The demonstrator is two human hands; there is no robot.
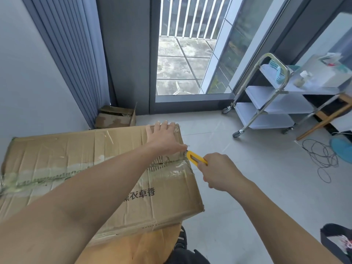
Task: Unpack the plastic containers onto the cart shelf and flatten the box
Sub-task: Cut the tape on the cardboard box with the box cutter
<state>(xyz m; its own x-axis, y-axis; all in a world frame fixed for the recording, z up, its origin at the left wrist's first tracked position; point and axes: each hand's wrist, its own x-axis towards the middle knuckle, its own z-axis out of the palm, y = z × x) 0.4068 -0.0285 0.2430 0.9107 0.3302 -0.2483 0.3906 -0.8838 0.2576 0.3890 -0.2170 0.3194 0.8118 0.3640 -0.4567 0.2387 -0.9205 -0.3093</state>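
1. Left hand [163, 138]: is lying flat, fingers straight, pressing the far corner of the cardboard box [95, 178] at centre frame.
2. Right hand [219, 172]: is gripping a yellow utility knife [196, 158], whose tip is touching the box's taped seam.
3. Cardboard box: is filling the lower left, flaps closed.
4. Cart [266, 103]: is standing at right of frame, well apart.

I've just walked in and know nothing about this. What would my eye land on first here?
The big taped cardboard box fills the lower left, the left hand pressed flat on its far corner. At its right edge, the right hand grips a yellow utility knife, tip at the tape seam. Further right stands a chrome cart with white shelves.
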